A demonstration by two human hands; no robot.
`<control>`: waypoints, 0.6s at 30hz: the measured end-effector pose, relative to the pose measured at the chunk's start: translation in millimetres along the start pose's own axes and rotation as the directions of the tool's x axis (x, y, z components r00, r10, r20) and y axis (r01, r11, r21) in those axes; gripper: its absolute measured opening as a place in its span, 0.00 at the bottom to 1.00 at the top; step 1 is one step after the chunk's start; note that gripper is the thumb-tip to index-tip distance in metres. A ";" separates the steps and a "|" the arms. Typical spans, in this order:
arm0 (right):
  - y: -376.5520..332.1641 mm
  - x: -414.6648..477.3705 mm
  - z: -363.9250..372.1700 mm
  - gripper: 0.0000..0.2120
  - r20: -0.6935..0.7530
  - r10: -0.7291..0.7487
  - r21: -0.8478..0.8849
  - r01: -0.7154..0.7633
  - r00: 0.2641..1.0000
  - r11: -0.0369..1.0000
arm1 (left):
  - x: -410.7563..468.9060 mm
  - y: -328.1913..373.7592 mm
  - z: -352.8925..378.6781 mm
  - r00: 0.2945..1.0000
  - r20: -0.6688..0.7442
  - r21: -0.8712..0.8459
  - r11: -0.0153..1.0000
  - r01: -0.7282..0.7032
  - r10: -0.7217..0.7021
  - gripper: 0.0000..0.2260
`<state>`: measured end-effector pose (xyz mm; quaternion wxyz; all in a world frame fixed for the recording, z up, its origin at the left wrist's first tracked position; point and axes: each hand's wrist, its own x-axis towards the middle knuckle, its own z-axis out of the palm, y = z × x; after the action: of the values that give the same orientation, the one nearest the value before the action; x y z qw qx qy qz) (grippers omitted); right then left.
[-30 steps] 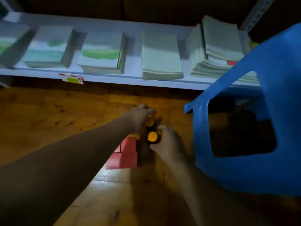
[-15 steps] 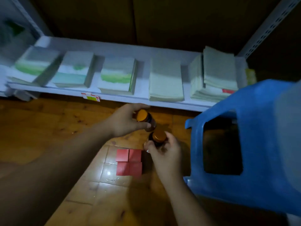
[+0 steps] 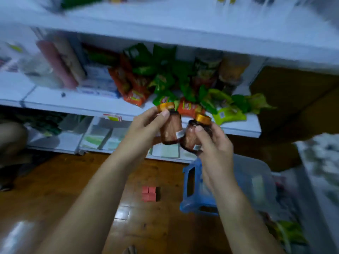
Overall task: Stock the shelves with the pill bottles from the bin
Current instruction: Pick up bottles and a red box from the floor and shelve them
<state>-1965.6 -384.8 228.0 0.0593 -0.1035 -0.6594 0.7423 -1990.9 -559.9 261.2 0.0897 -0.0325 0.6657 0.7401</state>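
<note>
On the wooden floor (image 3: 55, 189), closest in: a small cluster of red blocks (image 3: 149, 193). Just right of them, a blue plastic stool (image 3: 190, 198), partly hidden behind the right forearm. Beside the stool, a translucent bin (image 3: 256, 176), too blurred to read its contents.

Higher up, in mid-air before the shelving: left hand (image 3: 145, 125) curled round an amber pill bottle (image 3: 171, 131), thumb pressed just under the orange cap (image 3: 166, 106), bottle close to upright. Right hand (image 3: 216, 143) wrapped round a second amber pill bottle (image 3: 191, 138), thumb across its front, second cap (image 3: 203, 119) tipped to the right. Bottles side by side, touching or nearly so; cannot tell which. Both level with the front edge of the middle shelf (image 3: 73, 103), neither resting on it.

Behind them, on that shelf: a loose heap of green and red snack packets (image 3: 165, 79). Left of it, pale boxes (image 3: 99, 83) and pinkish rolls (image 3: 58, 65), all smeared by blur. Underneath, a lower shelf (image 3: 55, 143) with flat paper stacks (image 3: 95, 136). Farthest and highest, the pale upper shelf (image 3: 183, 33).
</note>
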 end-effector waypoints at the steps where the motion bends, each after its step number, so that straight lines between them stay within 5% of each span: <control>1: -32.4 -8.4 -4.4 0.10 0.007 0.009 0.023 -0.009 1.000 1.000 | -13.0 27.6 11.6 1.000 0.011 -0.040 0.999 0.010 -0.009 0.22; 11: -181.3 -113.9 -41.2 0.18 -0.067 -0.097 0.086 0.103 0.993 0.991 | -97.7 143.5 58.4 0.923 0.380 -0.218 0.976 0.019 0.067 0.19; 18: -214.6 -193.5 -52.9 0.20 -0.248 -0.127 0.216 0.183 0.960 0.959 | -126.4 164.7 72.8 0.719 0.690 -0.181 0.982 0.057 0.085 0.19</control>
<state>-1775.8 -350.7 449.5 0.2060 -0.1292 -0.5608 0.7914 -1890.6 -515.1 451.8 0.3233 0.2440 0.5105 0.7585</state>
